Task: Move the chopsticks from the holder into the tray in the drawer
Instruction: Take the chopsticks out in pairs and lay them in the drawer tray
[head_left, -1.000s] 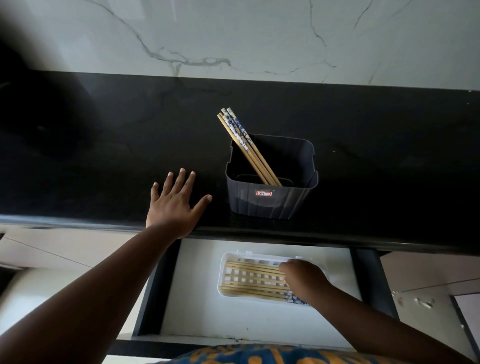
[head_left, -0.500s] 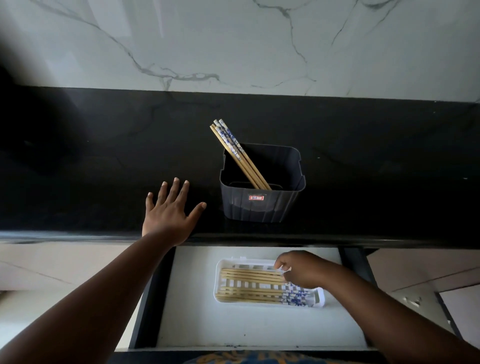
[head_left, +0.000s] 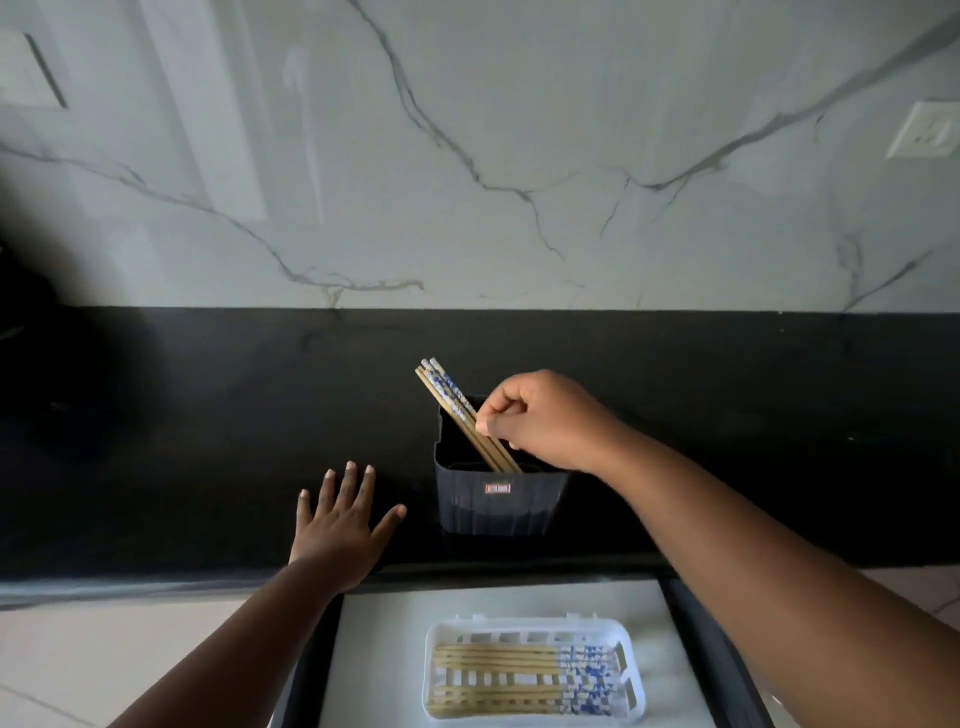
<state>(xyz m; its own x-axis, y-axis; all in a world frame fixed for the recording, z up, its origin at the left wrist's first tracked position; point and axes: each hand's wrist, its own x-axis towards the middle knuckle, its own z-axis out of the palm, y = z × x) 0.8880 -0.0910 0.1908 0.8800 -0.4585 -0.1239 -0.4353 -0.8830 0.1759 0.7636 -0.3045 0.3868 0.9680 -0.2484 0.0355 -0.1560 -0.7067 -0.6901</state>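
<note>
Chopsticks (head_left: 457, 415) lean in the dark holder (head_left: 498, 499), right hand (head_left: 545, 421) pinching them to lift toward the drawer's white tray (head_left: 631, 675), while left hand (head_left: 340, 530) lies flat, fingers spread, steadying on the tabletop (head_left: 208, 467).

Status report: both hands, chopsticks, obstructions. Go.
Left hand flat on black countertop. Right hand pinching wooden blue-patterned chopsticks in dark plastic holder. White slotted tray in open drawer part-filled. Path clear.

Counter (head_left: 208, 441) left of holder (head_left: 498, 504) free; left hand (head_left: 340, 525) near edge
</note>
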